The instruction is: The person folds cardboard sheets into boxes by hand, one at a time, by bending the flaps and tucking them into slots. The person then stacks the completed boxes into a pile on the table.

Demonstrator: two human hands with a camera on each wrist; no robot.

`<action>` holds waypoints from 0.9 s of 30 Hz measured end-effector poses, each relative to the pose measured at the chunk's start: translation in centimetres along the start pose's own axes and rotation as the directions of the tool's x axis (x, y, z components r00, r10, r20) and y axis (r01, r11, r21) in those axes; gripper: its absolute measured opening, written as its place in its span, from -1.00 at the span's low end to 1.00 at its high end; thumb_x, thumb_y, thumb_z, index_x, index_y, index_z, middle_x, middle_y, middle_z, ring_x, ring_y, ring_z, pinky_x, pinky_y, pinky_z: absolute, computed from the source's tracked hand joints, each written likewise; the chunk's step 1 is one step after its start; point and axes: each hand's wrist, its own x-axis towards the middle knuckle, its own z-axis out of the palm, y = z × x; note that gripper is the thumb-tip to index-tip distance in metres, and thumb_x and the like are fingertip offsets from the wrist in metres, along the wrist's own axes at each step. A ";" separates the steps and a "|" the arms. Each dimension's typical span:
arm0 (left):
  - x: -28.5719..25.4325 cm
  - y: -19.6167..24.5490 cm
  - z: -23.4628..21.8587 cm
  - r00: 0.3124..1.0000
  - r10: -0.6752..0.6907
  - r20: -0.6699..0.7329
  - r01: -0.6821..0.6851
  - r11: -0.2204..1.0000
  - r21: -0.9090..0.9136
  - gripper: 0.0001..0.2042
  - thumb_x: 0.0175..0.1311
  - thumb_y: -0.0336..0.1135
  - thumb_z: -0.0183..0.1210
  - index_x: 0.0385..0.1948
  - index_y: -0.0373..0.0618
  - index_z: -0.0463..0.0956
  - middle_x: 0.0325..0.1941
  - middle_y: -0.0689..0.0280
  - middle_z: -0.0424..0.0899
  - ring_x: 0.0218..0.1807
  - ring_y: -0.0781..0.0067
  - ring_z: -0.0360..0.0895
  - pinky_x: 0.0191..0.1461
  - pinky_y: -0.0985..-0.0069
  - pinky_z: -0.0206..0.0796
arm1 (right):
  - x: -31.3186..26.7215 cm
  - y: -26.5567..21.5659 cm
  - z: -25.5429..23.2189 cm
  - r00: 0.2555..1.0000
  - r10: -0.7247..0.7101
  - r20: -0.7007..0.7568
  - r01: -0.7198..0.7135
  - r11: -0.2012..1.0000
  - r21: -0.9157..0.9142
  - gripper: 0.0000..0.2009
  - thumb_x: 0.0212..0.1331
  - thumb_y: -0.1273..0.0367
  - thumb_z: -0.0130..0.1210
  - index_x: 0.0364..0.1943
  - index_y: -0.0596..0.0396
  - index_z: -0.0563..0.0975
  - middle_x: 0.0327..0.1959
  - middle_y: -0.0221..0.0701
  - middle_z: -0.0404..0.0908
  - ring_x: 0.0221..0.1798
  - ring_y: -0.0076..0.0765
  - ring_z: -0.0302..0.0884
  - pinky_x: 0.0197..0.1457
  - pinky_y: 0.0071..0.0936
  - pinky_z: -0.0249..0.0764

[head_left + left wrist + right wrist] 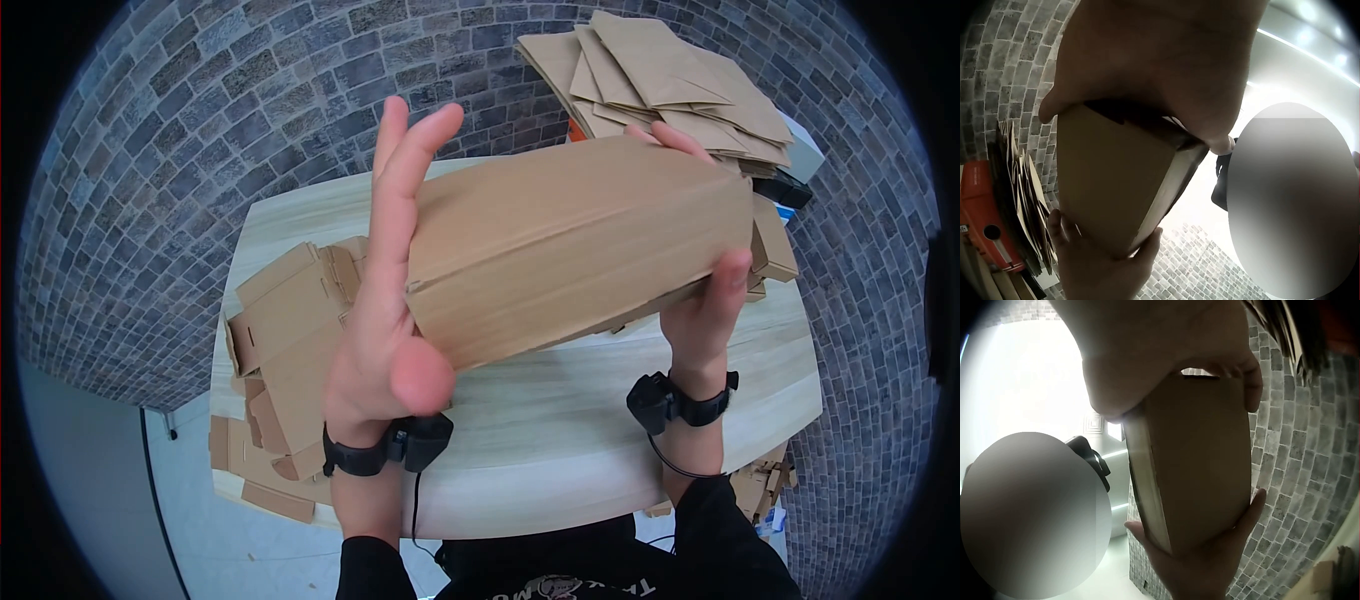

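Note:
A closed brown cardboard box (580,235) is held up over the table, tilted, between both hands. My left hand (372,310) presses its palm against the box's left end, fingers straight and pointing up, thumb toward the camera. At the other end my right hand (705,315) grips the box, thumb on the near face and fingertips showing over the far top edge. In the left wrist view the box (1116,169) spans from one hand to the other. The right wrist view shows the box (1200,462) with the right hand's fingers bent over its edge.
Flattened cardboard boxes (290,350) are piled on the left of the pale wooden table (540,440). A stack of brown paper bags (670,85) stands at the back right, above an orange box (985,212). More folded cardboard (772,240) lies at the right edge. A brick-patterned wall (300,90) rises behind.

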 end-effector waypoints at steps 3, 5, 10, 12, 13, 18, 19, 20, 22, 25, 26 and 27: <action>0.2 -1.8 -1.2 0.980 0.189 0.057 -0.194 0.976 0.098 0.32 -0.37 0.75 -0.11 0.37 -0.28 -0.02 0.48 -0.10 -0.12 0.54 0.05 -0.32 0.51 0.09 -0.42 | 0.0 -0.3 0.2 1.000 0.018 0.007 -0.018 0.999 0.030 -0.07 0.12 -0.31 -0.21 0.28 0.31 0.20 0.28 -0.04 0.32 0.33 -0.17 0.27 0.39 -0.29 0.14; 0.3 -1.7 -1.2 0.937 0.305 0.169 -0.331 0.929 0.162 0.26 -0.27 0.69 -0.04 0.36 -0.28 -0.02 0.48 -0.13 -0.16 0.55 0.03 -0.39 0.48 0.10 -0.42 | -0.1 -0.3 0.3 0.998 0.051 0.040 -0.053 0.996 0.069 -0.17 0.20 -0.21 -0.22 0.31 0.26 0.18 0.28 -0.06 0.31 0.34 -0.18 0.25 0.41 -0.30 0.09; 0.7 3.7 4.1 0.981 -0.023 -0.191 0.069 0.970 0.235 0.01 0.11 0.55 -0.25 0.38 -0.21 -0.04 0.45 -0.01 0.06 0.46 0.01 0.04 0.47 0.16 -0.11 | -0.2 -0.5 0.6 0.992 0.122 0.010 -0.123 0.989 0.087 -0.23 0.22 -0.15 -0.19 0.32 0.23 0.18 0.30 -0.08 0.29 0.37 -0.19 0.20 0.43 -0.31 0.05; 0.8 4.2 4.2 0.983 -0.045 -0.176 0.087 0.968 0.235 -0.01 0.14 0.53 -0.27 0.38 -0.21 -0.06 0.44 -0.01 0.09 0.44 0.03 0.07 0.46 0.18 -0.09 | -0.2 -0.6 0.6 0.992 0.130 0.002 -0.130 0.988 0.083 -0.24 0.23 -0.13 -0.18 0.32 0.22 0.18 0.30 -0.08 0.28 0.38 -0.20 0.19 0.44 -0.31 0.04; 0.8 4.3 4.2 0.985 -0.068 -0.160 0.105 0.966 0.236 -0.03 0.17 0.50 -0.28 0.39 -0.21 -0.08 0.43 -0.01 0.12 0.42 0.04 0.10 0.45 0.20 -0.07 | -0.2 -0.6 0.6 0.992 0.124 0.004 -0.123 0.989 0.087 -0.24 0.23 -0.13 -0.18 0.32 0.22 0.18 0.30 -0.09 0.28 0.37 -0.20 0.19 0.44 -0.31 0.04; 0.3 0.9 2.0 0.982 -0.013 -0.189 0.041 0.988 0.149 -0.13 0.27 0.40 -0.27 0.37 -0.22 -0.03 0.37 0.00 0.23 0.34 0.16 0.22 0.40 0.27 0.03 | -0.4 -0.6 0.9 0.989 0.144 -0.010 -0.143 0.985 0.092 -0.24 0.23 -0.13 -0.18 0.32 0.22 0.18 0.31 -0.10 0.28 0.38 -0.22 0.18 0.45 -0.32 0.02; 0.3 0.2 1.3 0.986 0.030 -0.163 -0.013 0.994 0.106 -0.19 0.33 0.33 -0.26 0.36 -0.23 0.00 0.33 0.00 0.29 0.30 0.21 0.28 0.37 0.31 0.08 | -0.5 -0.4 0.9 0.991 0.137 -0.001 -0.136 0.986 0.099 -0.24 0.23 -0.13 -0.19 0.31 0.23 0.19 0.31 -0.11 0.27 0.38 -0.23 0.17 0.44 -0.32 0.01; 0.1 0.0 0.9 0.986 0.030 -0.162 -0.013 0.994 0.106 -0.19 0.33 0.33 -0.26 0.36 -0.23 0.00 0.33 0.00 0.29 0.30 0.21 0.28 0.37 0.31 0.08 | -0.6 -0.3 0.9 0.992 0.129 0.008 -0.129 0.986 0.106 -0.24 0.24 -0.14 -0.20 0.30 0.23 0.19 0.31 -0.11 0.27 0.39 -0.23 0.17 0.44 -0.32 0.01; 0.1 -0.2 0.7 0.991 -0.022 -0.131 0.031 0.997 0.065 -0.31 0.40 0.18 -0.26 0.33 -0.27 0.07 0.26 0.03 0.38 0.22 0.29 0.36 0.30 0.39 0.16 | -0.6 -0.4 0.9 0.990 0.139 0.003 -0.139 0.984 0.115 -0.26 0.26 -0.13 -0.23 0.29 0.23 0.20 0.32 -0.10 0.26 0.39 -0.23 0.17 0.44 -0.31 0.02; 0.0 0.0 1.5 0.985 -0.042 -0.165 0.032 0.998 -0.059 -0.44 0.43 0.01 -0.18 0.23 -0.32 0.26 0.21 -0.02 0.41 0.27 0.22 0.31 0.36 0.35 0.05 | -0.6 -0.2 0.8 0.991 0.129 -0.020 -0.124 0.976 0.178 -0.31 0.32 -0.09 -0.30 0.30 0.22 0.19 0.32 -0.07 0.25 0.37 -0.24 0.19 0.43 -0.31 0.05; 0.0 0.1 1.6 0.985 -0.042 -0.165 0.033 0.998 -0.059 -0.44 0.43 0.01 -0.18 0.23 -0.32 0.26 0.21 -0.02 0.41 0.27 0.22 0.31 0.36 0.35 0.05 | -0.6 -0.1 0.8 0.993 0.110 -0.041 -0.098 0.968 0.231 -0.34 0.36 -0.06 -0.35 0.30 0.20 0.17 0.32 -0.05 0.25 0.35 -0.24 0.22 0.41 -0.30 0.07; 0.0 0.1 1.6 0.983 -0.041 -0.179 0.032 0.998 -0.053 -0.47 0.43 -0.02 -0.18 0.20 -0.33 0.30 0.19 0.00 0.43 0.25 0.24 0.34 0.34 0.37 0.07 | -0.5 -0.1 1.0 0.993 0.110 -0.041 -0.098 0.968 0.231 -0.34 0.36 -0.06 -0.35 0.30 0.20 0.17 0.32 -0.05 0.25 0.35 -0.24 0.22 0.41 -0.30 0.07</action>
